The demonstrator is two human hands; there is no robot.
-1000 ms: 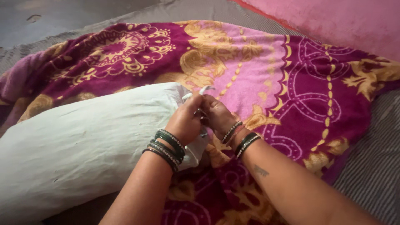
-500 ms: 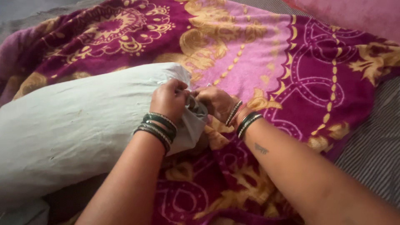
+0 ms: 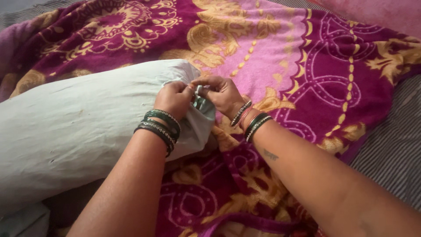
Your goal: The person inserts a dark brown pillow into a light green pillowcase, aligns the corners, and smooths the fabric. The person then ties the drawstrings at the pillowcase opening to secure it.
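Both hands meet at the open end of a pale grey-white pillow [image 3: 79,127]. The left hand [image 3: 175,98] is curled tight, pinching the gathered cloth of the pillow's end; the right hand [image 3: 221,92] is closed on the same bunched cloth from the other side, fingertips touching the left's. Dark green bangles [image 3: 158,127] sit on the left wrist, another bangle stack [image 3: 252,124] on the right. The pillow lies lengthwise on a magenta and gold patterned blanket [image 3: 307,79], its far end running off to the left. A striped grey sheet [image 3: 390,149] shows beside the blanket on the right.
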